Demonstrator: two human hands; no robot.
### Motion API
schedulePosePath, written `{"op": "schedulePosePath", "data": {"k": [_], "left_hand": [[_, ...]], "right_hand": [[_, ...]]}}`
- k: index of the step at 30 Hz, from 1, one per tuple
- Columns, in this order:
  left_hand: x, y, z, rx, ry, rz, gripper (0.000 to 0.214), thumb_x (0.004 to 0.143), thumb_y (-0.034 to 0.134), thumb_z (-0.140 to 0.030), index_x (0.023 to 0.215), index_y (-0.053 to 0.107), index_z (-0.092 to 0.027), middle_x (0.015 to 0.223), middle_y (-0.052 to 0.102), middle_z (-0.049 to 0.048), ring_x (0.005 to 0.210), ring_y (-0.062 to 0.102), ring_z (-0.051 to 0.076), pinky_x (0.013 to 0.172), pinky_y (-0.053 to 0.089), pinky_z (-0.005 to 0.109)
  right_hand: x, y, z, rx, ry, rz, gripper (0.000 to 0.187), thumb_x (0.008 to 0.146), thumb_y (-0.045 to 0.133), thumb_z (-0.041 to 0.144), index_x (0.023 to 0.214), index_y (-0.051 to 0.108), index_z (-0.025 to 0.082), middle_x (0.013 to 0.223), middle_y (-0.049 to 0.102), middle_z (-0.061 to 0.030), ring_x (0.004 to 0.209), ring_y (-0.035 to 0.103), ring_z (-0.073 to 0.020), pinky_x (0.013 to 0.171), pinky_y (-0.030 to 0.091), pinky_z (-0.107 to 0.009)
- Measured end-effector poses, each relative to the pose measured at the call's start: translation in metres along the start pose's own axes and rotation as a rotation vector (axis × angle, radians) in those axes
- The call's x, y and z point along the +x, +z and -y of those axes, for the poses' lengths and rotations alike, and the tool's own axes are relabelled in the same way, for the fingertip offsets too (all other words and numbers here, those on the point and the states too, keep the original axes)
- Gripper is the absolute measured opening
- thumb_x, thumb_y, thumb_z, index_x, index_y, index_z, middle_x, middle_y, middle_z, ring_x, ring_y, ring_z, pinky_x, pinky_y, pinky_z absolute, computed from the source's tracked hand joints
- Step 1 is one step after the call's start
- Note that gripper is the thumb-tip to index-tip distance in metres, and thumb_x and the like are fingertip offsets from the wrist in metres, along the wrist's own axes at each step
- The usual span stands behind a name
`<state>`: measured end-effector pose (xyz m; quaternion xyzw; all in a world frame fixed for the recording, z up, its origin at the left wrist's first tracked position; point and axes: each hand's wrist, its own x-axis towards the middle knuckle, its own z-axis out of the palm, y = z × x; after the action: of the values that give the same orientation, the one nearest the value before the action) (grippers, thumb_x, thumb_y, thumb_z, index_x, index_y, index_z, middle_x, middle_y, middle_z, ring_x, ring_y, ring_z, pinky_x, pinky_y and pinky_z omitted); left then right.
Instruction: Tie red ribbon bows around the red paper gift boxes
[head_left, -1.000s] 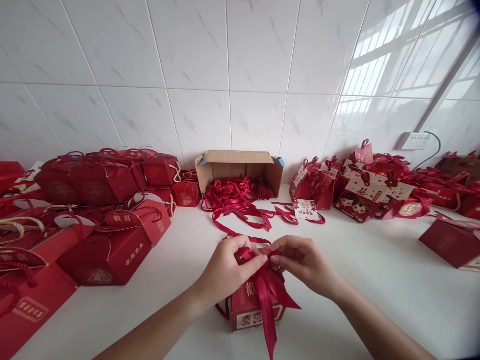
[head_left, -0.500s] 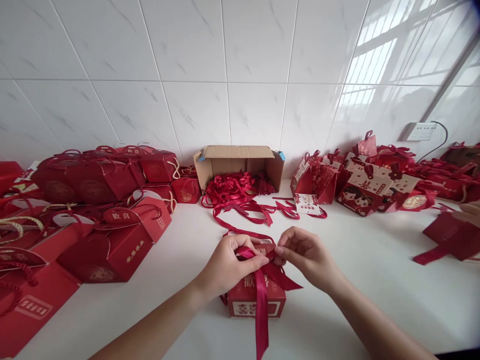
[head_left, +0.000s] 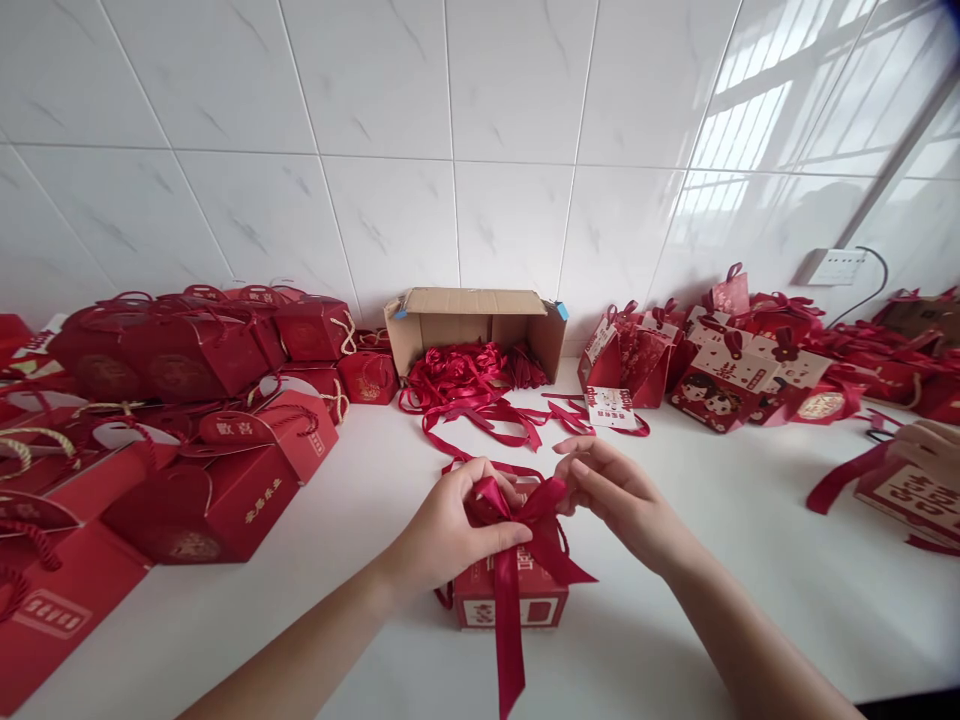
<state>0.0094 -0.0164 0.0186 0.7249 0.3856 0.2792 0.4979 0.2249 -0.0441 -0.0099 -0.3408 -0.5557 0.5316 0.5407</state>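
Observation:
A small red gift box (head_left: 512, 600) stands on the white counter (head_left: 675, 620) right in front of me. A dark red satin ribbon (head_left: 517, 520) is tied on top of it, with long tails hanging over the front. My left hand (head_left: 450, 525) pinches the left loop of the bow. My right hand (head_left: 611, 495) holds the right loop between thumb and fingers. Both hands sit directly above the box.
An open cardboard carton (head_left: 474, 325) at the wall spills red ribbons (head_left: 480, 395). Several red gift boxes (head_left: 187, 420) are piled at left, decorated ones (head_left: 720, 385) at right. Another person's hand (head_left: 926, 440) holds a red box (head_left: 911, 495) at the far right edge.
The bow's loops have been drawn out and apart on top of the box. At the right edge, another person's hand with a red box has come further into view.

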Motion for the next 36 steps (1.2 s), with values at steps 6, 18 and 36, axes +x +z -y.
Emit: {"op": "schedulePosePath", "data": {"k": [6,18,36], "left_hand": [[-0.001,-0.001,0.001,-0.011,-0.001,-0.006,0.03,0.068,0.075,-0.035,0.083,0.055,-0.018,0.098,0.065,0.004,0.085,0.061,0.018,0.074,0.049,0.029],[-0.002,-0.001,-0.008,-0.028,0.029,0.031,0.022,0.082,0.06,-0.04,0.079,0.054,-0.019,0.079,0.06,-0.001,0.073,0.055,0.013,0.069,0.045,0.025],[0.003,0.008,-0.001,0.029,0.089,-0.049,0.029,0.076,0.066,-0.03,0.056,0.05,-0.018,0.094,0.07,0.0046,0.096,0.063,0.021,0.081,0.049,0.03]], "right_hand": [[-0.005,0.0,0.004,-0.075,-0.037,0.143,0.02,0.087,0.06,0.027,0.106,0.056,0.022,0.091,0.059,-0.0038,0.08,0.056,-0.0141,0.07,0.047,-0.029],[0.0,0.017,-0.008,-0.51,-0.323,-0.066,0.014,0.084,0.058,0.02,0.096,0.064,0.022,0.09,0.059,-0.0049,0.076,0.06,-0.015,0.062,0.052,-0.027],[-0.005,0.024,-0.02,-0.829,-0.525,-0.326,0.024,0.071,0.043,0.004,0.086,0.05,0.022,0.058,0.044,0.0065,0.046,0.039,-0.007,0.043,0.035,-0.018]]}}
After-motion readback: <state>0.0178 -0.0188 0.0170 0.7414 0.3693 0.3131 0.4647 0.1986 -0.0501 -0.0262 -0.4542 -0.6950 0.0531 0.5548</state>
